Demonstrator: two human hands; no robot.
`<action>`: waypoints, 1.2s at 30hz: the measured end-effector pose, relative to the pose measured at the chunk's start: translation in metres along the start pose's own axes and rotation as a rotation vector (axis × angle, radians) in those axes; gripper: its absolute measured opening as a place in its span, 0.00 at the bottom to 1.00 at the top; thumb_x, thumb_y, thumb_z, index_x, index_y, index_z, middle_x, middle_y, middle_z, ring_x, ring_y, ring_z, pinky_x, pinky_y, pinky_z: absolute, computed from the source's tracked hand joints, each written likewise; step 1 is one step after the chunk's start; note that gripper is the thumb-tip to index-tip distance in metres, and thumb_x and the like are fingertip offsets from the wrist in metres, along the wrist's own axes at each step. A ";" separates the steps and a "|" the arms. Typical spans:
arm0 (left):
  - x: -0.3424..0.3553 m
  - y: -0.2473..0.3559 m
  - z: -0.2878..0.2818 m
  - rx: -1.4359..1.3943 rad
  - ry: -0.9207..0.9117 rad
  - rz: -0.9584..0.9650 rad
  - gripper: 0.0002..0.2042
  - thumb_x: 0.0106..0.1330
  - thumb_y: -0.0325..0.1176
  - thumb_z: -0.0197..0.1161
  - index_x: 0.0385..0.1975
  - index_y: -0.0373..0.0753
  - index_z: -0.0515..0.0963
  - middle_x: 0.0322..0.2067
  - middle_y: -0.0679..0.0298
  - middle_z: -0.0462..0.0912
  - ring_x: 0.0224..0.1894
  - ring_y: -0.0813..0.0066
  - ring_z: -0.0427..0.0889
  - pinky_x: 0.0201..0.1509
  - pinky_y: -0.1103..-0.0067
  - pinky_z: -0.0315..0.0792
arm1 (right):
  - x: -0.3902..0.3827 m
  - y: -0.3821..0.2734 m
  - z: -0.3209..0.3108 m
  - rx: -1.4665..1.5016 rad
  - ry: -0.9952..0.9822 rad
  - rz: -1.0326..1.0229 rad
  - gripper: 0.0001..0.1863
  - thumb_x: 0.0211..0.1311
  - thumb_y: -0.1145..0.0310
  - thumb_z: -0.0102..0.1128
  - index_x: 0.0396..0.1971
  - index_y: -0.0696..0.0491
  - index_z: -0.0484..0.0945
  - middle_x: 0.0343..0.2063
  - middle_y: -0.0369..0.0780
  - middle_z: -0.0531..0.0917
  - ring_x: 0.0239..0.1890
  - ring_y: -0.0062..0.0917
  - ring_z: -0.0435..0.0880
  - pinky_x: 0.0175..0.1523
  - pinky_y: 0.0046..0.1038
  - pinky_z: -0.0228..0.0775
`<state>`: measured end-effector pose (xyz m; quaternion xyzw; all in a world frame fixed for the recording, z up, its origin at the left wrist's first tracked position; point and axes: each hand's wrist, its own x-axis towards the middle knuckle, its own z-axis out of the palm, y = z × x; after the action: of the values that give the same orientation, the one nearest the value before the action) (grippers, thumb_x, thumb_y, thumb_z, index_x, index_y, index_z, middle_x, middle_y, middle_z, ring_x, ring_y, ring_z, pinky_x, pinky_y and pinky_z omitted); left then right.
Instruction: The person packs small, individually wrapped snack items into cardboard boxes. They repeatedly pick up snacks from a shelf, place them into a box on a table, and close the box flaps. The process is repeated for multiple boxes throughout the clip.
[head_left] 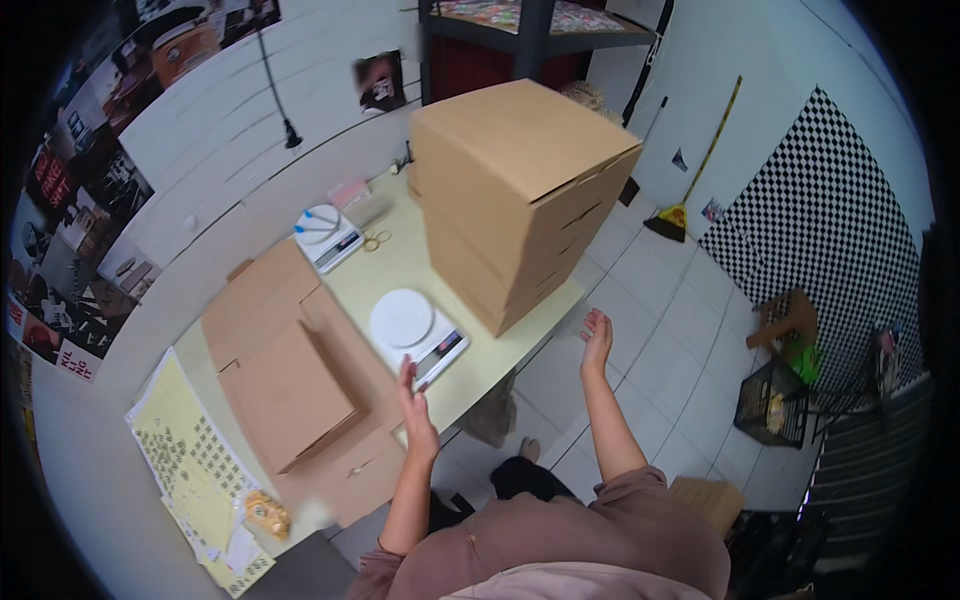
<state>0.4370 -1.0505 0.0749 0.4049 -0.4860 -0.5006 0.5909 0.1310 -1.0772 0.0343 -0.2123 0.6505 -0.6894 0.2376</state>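
My left hand (418,412) hovers at the near edge of a white kitchen scale (447,348) with a round plate. Its fingers point up and apart, and it holds nothing. Out past the table's right edge, my right hand (597,343) is raised with stretched fingers and an empty palm. Nearest to it is a tall stack of brown cardboard boxes (480,225) on the table (480,385). Left of the scale lie partly folded cardboard boxes (275,395), one flap standing up.
A second white scale (338,245) with blue items on its plate stands at the back, beside scissors (376,240) and a pink-topped container (352,198). Printed yellow sheets (190,440) lie at the left. On the tiled floor are a broom (672,218) and a black crate (772,405).
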 end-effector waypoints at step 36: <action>0.026 -0.096 0.207 -0.425 -0.533 -0.799 0.22 0.61 0.45 0.45 0.51 0.39 0.62 0.47 0.57 0.69 0.48 0.62 0.70 0.47 0.67 0.70 | 0.047 -0.098 -0.174 0.127 -0.448 0.542 0.38 0.53 0.38 0.37 0.57 0.51 0.56 0.56 0.42 0.60 0.56 0.28 0.62 0.54 0.29 0.59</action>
<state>0.2155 -1.0907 0.0280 0.2883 -0.3148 -0.8603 0.2787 -0.0162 -0.9632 0.1200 -0.1627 0.5709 -0.5768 0.5612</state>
